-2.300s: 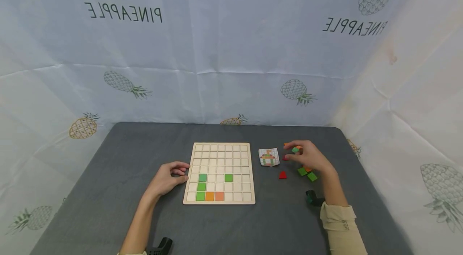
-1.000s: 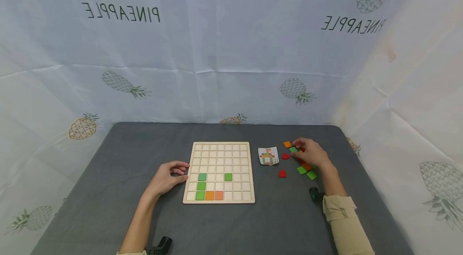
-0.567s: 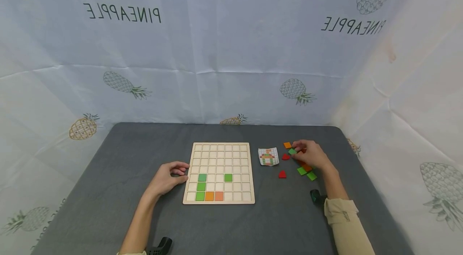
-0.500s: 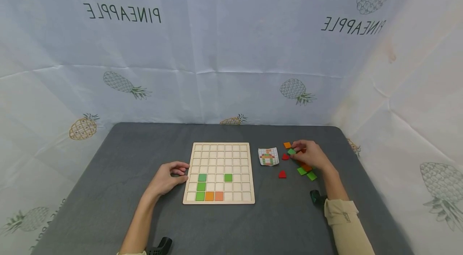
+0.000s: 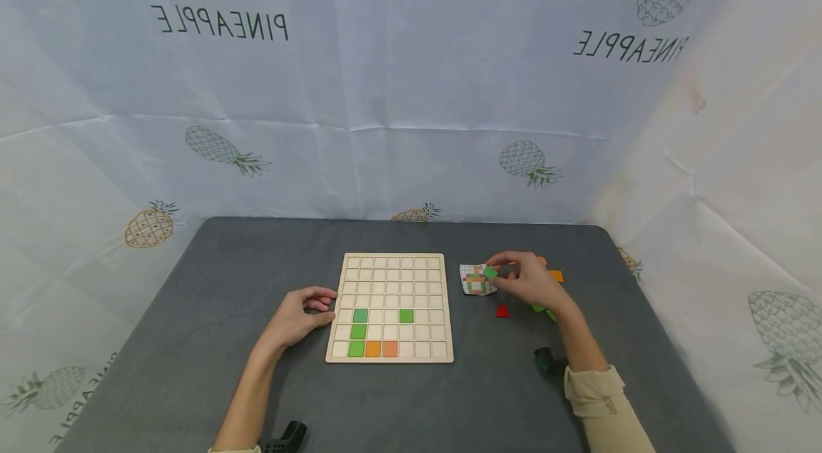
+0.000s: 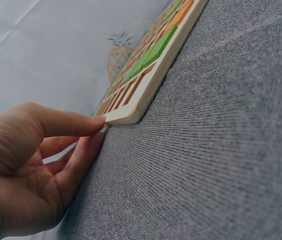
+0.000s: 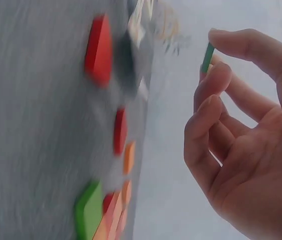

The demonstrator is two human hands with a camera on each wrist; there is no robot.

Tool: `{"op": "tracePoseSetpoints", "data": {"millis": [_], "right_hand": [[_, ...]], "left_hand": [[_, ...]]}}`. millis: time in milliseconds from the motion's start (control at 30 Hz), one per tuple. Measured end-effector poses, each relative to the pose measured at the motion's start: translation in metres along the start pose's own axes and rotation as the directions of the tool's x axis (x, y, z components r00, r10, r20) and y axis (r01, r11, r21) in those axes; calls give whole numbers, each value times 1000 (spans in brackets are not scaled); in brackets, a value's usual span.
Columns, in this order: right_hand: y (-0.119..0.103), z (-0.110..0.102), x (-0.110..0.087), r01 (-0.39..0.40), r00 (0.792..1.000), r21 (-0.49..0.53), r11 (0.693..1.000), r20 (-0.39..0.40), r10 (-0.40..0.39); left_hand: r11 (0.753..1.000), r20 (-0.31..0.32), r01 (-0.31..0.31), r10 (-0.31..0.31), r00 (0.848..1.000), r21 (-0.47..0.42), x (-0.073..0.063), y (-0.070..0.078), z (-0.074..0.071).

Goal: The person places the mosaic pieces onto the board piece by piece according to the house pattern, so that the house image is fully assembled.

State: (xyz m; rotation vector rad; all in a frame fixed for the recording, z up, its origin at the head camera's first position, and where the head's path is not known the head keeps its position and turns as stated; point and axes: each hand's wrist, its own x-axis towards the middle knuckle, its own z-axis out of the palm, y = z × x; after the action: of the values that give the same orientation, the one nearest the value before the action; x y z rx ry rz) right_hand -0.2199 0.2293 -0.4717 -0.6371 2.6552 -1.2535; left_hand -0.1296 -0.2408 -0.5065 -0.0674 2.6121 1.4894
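Note:
A wooden grid board point(image 5: 416, 299) lies flat on the table, with several green and orange square tiles set in its lower left part and one green tile point(image 5: 407, 315) right of centre. My left hand point(image 5: 295, 317) rests at the board's left edge, its thumb and fingertips touching the rim; the left wrist view shows the thumb tip at the side of the board point(image 6: 151, 95). My right hand point(image 5: 529, 280) pinches a green tile point(image 5: 491, 272) between thumb and fingers, raised over the pattern card point(image 5: 475, 284). In the right wrist view that tile point(image 7: 208, 57) appears edge-on.
A red triangular tile point(image 5: 502, 311) lies right of the board. Orange tiles point(image 5: 556, 275) and green tiles point(image 5: 544, 310) are scattered by the right hand, which partly hides them. A patterned white cloth point(image 5: 385, 82) hangs behind the grey table point(image 5: 411, 410).
From the loose tile pile, my right hand has picked up a green tile and moved left with it, over the card's edge. My left hand and the board have stayed put.

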Motion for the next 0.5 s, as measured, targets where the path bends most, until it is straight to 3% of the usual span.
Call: {"op": "tracePoseSetpoints", "data": {"millis": [233, 500], "right_hand": [[-29, 25, 5, 81, 994, 63, 995, 71, -86], [-53, 55, 13, 165, 963, 90, 982, 202, -181]], "left_hand": [[1000, 5, -3, 3, 1000, -7, 0, 0, 0], [1000, 1, 4, -4, 1000, -4, 0, 1, 0]]}}
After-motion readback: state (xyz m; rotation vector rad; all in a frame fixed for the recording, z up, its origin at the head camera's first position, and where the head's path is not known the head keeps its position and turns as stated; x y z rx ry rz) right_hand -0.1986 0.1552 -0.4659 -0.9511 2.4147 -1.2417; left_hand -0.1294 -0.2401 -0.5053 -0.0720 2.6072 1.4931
